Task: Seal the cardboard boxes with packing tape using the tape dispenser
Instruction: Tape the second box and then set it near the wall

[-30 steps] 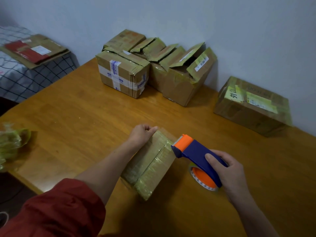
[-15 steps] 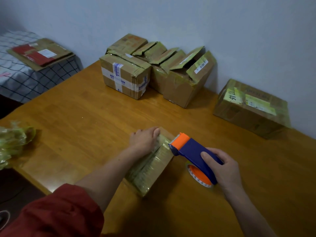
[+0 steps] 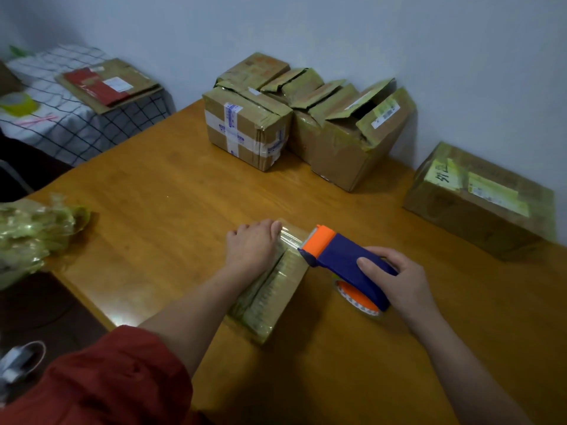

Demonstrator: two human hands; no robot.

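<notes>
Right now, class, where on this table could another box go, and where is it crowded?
Bare wood lies between the crumpled plastic, the taped box and the left hand; also between the tape dispenser and the labelled box. Crowded: open boxes along the wall.

Wooden table (image 3: pixel 159 210) against pale wall (image 3: pixel 429 41)

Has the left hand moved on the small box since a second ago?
Yes: the left hand slid right, from the small box's far-left corner onto its top, flattening.
</notes>
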